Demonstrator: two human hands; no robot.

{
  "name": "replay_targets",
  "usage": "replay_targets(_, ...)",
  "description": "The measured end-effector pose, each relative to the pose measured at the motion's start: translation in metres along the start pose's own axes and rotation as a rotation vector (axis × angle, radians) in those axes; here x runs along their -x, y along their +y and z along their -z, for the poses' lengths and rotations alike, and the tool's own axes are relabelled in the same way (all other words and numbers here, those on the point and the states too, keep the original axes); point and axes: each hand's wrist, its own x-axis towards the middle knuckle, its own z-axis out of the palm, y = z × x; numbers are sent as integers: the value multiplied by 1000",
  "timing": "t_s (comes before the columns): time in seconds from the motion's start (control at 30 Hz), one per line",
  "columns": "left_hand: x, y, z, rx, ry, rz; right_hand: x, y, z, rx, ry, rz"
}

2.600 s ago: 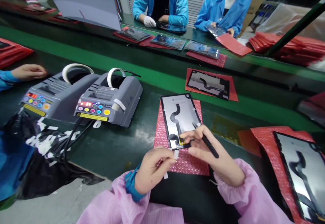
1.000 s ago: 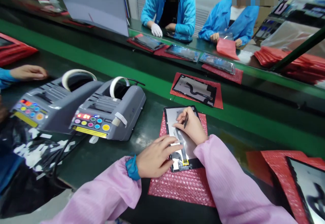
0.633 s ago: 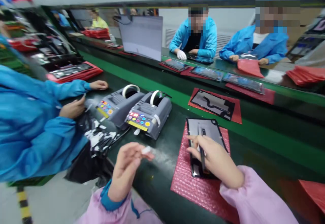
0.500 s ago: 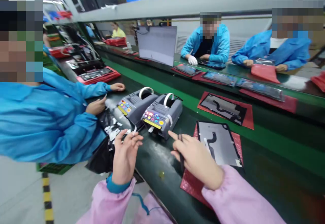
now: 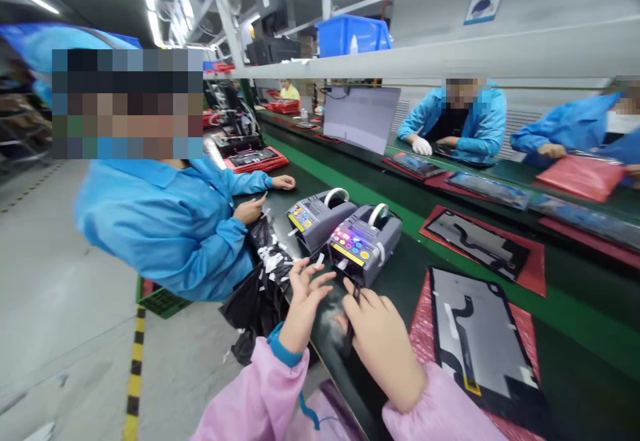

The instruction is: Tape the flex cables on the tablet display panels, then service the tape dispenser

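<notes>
Both hands have left the silver panel and swung left to the tape dispensers, and the view has lifted with them. At the far left a co-worker in a blue jacket (image 5: 170, 228) sits at the same dark green table (image 5: 413, 274). A black plastic bag flecked with white tape scraps (image 5: 260, 288) hangs at the table's edge, probably so that offcuts drop straight into it. The left hand (image 5: 305, 298) hovers just in front of the nearer grey tape dispenser with coloured buttons (image 5: 370, 244). Its fingers are spread apart and hold nothing, their tips close to the white tape stub at the machine's mouth. A second grey tape dispenser (image 5: 320, 213) stands just behind. The right hand (image 5: 383, 344) lies beside the left, its fingers closed around a thin black pen (image 5: 349, 328). The pen seems tucked along the palm to leave the forefinger free. Further right, well clear of both hands, the silver tablet back panel with a black ribbon cable (image 5: 480, 348) lies flat on a red bubble-wrap sheet (image 5: 420, 334), which likely cushions it against the table.
</notes>
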Motion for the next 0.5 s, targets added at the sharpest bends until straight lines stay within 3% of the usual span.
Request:
replay_targets(0.1,3,-6,8,-88,-22,-65,13,3,2,-96,43,-41)
replay_targets(0.2,13,-10,12,-166,-65,-151,22,13,5,-358,32,-135)
replay_targets(0.37,41,-14,2,-485,-390,-427,27,29,12,-1006,-49,-488)
replay_targets(0.5,52,-16,-14,-548,-560,-546,34,39,18,-1236,-19,-621)
